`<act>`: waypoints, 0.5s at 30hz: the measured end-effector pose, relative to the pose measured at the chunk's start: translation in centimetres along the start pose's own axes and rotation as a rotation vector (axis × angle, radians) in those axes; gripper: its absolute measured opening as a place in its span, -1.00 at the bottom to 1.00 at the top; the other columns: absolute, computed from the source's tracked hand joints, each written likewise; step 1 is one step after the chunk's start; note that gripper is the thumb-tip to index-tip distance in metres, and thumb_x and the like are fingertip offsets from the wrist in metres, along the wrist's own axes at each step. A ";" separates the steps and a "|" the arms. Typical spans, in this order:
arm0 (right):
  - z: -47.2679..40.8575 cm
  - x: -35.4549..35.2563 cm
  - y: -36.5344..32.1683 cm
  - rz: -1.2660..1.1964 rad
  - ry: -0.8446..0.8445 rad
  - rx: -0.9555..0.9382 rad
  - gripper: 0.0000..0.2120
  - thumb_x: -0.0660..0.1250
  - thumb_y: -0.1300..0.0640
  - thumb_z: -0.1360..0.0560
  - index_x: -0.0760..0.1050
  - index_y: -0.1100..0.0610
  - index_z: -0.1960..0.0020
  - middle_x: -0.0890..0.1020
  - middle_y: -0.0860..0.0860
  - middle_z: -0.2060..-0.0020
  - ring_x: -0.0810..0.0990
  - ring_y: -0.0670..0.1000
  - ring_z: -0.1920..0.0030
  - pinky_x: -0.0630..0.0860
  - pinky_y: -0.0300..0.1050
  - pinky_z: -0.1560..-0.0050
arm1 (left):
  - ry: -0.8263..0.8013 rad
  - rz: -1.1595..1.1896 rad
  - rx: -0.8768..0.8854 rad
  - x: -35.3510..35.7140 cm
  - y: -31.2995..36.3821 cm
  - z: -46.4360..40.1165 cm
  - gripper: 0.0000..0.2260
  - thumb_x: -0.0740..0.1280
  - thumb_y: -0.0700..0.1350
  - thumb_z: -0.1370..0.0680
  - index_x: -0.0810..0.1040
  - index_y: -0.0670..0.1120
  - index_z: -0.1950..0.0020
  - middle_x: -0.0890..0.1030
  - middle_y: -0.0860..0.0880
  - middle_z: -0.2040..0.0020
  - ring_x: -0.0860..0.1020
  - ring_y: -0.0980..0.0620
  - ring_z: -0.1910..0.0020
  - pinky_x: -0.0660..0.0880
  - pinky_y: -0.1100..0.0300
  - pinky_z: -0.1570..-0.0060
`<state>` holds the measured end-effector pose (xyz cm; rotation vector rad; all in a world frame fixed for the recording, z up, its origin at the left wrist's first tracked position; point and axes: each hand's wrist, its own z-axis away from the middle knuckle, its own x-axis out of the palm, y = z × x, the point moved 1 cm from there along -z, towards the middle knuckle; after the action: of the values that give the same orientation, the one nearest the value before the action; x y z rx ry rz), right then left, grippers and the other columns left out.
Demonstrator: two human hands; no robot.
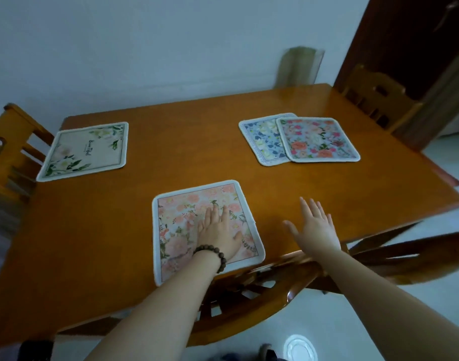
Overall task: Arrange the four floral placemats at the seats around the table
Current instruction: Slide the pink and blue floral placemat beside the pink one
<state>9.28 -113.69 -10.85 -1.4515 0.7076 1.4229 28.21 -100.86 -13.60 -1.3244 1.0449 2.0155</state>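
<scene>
Left hand lies flat, fingers together, on the pink mat, right hand spread empty; thin, floppy cloth probably lifts best by an edge.

On the orange-brown bench, the nearest placemat shows pale pink flowers within a white border. Left of it lies a cream placemat with green leaves. Farther right, a placemat with red and coral flowers overlaps a blue-flowered one.

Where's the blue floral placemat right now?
The blue floral placemat lies far right on the table, partly under the red floral placemat, near the right-hand chair.
</scene>
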 end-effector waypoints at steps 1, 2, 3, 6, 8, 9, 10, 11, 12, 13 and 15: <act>0.1 -0.7 0.8 -0.011 0.013 0.023 -0.23 0.08 -0.34 -0.50 -0.11 -0.05 -0.55 -0.02 0.02 -0.56 -0.10 0.05 -0.54 -0.06 0.11 -0.50 | -0.008 0.006 0.018 -0.1 0.8 -0.4 -0.31 0.10 0.19 -0.55 -0.14 -0.01 -0.56 -0.14 -0.08 -0.58 -0.17 -0.07 -0.53 -0.13 -0.09 -0.45; 0.2 -1.3 1.6 -0.023 0.025 0.044 -0.25 0.09 -0.32 -0.51 -0.10 -0.05 -0.56 -0.01 0.03 -0.56 -0.09 0.05 -0.54 -0.05 0.12 -0.50 | -0.016 0.008 0.038 -0.2 1.6 -0.7 -0.31 0.10 0.20 -0.55 -0.12 -0.01 -0.56 -0.12 -0.08 -0.58 -0.16 -0.07 -0.53 -0.11 -0.09 -0.46; 0.3 -2.0 2.4 -0.035 0.031 0.065 -0.26 0.10 -0.30 -0.51 -0.10 -0.05 -0.56 0.00 0.03 -0.55 -0.08 0.06 -0.54 -0.04 0.13 -0.50 | -0.021 0.006 0.058 -0.3 2.5 -1.0 -0.32 0.09 0.21 -0.55 -0.11 -0.02 -0.56 -0.10 -0.09 -0.58 -0.15 -0.08 -0.53 -0.10 -0.09 -0.47; 0.4 -3.6 5.1 -0.062 0.030 0.112 -0.28 0.16 -0.23 -0.54 -0.09 -0.05 -0.56 0.01 0.05 -0.55 -0.08 0.06 -0.54 -0.05 0.15 -0.50 | -0.012 -0.004 0.097 -0.4 4.8 -1.7 -0.31 0.09 0.25 -0.56 -0.07 -0.04 -0.56 -0.01 -0.12 -0.57 -0.08 -0.11 -0.53 -0.06 -0.10 -0.46; 0.2 -4.7 6.6 -0.070 0.034 0.134 -0.29 0.19 -0.19 -0.55 -0.07 -0.05 -0.56 0.02 0.06 -0.55 -0.07 0.07 -0.54 -0.05 0.17 -0.50 | -0.012 -0.008 0.108 -0.4 6.2 -2.1 -0.30 0.08 0.27 -0.55 -0.07 -0.04 -0.56 0.00 -0.12 -0.57 -0.07 -0.11 -0.53 -0.04 -0.10 -0.46; 0.0 -5.1 7.4 -0.071 0.041 0.143 -0.29 0.20 -0.18 -0.55 -0.07 -0.05 -0.56 0.02 0.07 -0.55 -0.07 0.07 -0.54 -0.04 0.18 -0.50 | -0.008 -0.016 0.112 -0.3 6.8 -2.4 -0.30 0.08 0.27 -0.55 -0.08 -0.03 -0.56 0.00 -0.13 -0.57 -0.06 -0.11 -0.53 -0.03 -0.10 -0.47; -0.4 -5.5 8.1 -0.073 0.046 0.149 -0.29 0.20 -0.17 -0.55 -0.06 -0.04 -0.56 0.02 0.07 -0.55 -0.07 0.08 -0.54 -0.04 0.18 -0.50 | -0.001 -0.027 0.115 -0.2 7.4 -2.6 -0.29 0.08 0.28 -0.55 -0.08 -0.03 -0.56 0.00 -0.13 -0.57 -0.06 -0.11 -0.53 -0.02 -0.10 -0.47; -0.8 -5.8 8.7 -0.076 0.049 0.149 -0.30 0.20 -0.17 -0.55 -0.05 -0.04 -0.56 0.02 0.07 -0.55 -0.07 0.08 -0.54 -0.04 0.18 -0.50 | 0.008 -0.038 0.115 0.0 8.0 -2.7 -0.29 0.08 0.28 -0.55 -0.08 -0.03 -0.56 0.00 -0.13 -0.57 -0.06 -0.11 -0.53 -0.01 -0.11 -0.47; -1.3 -6.1 9.4 -0.078 0.047 0.146 -0.30 0.20 -0.17 -0.55 -0.05 -0.03 -0.56 0.02 0.07 -0.55 -0.07 0.08 -0.54 -0.04 0.18 -0.50 | 0.016 -0.048 0.113 0.2 8.5 -2.9 -0.29 0.07 0.29 -0.54 -0.08 -0.02 -0.56 0.00 -0.13 -0.57 -0.06 -0.11 -0.53 0.00 -0.12 -0.46; -1.9 -6.4 10.1 -0.076 0.043 0.140 -0.30 0.19 -0.17 -0.55 -0.05 -0.03 -0.56 0.02 0.07 -0.55 -0.08 0.08 -0.54 -0.04 0.18 -0.50 | 0.022 -0.057 0.106 0.4 9.0 -3.1 -0.29 0.07 0.30 -0.54 -0.08 -0.02 -0.56 0.00 -0.13 -0.57 -0.05 -0.11 -0.53 0.01 -0.13 -0.45; -3.3 -6.7 11.6 -0.070 0.038 0.114 -0.31 0.19 -0.17 -0.56 -0.05 -0.02 -0.56 0.01 0.07 -0.55 -0.08 0.07 -0.54 -0.04 0.17 -0.50 | 0.033 -0.074 0.076 1.0 10.1 -3.5 -0.28 0.07 0.31 -0.53 -0.08 0.00 -0.56 0.00 -0.10 -0.57 -0.05 -0.11 -0.53 0.03 -0.16 -0.43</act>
<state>-0.81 -122.54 -7.43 -1.4045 0.7424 1.2838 22.12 -109.55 -12.10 -1.3406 1.0607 1.8875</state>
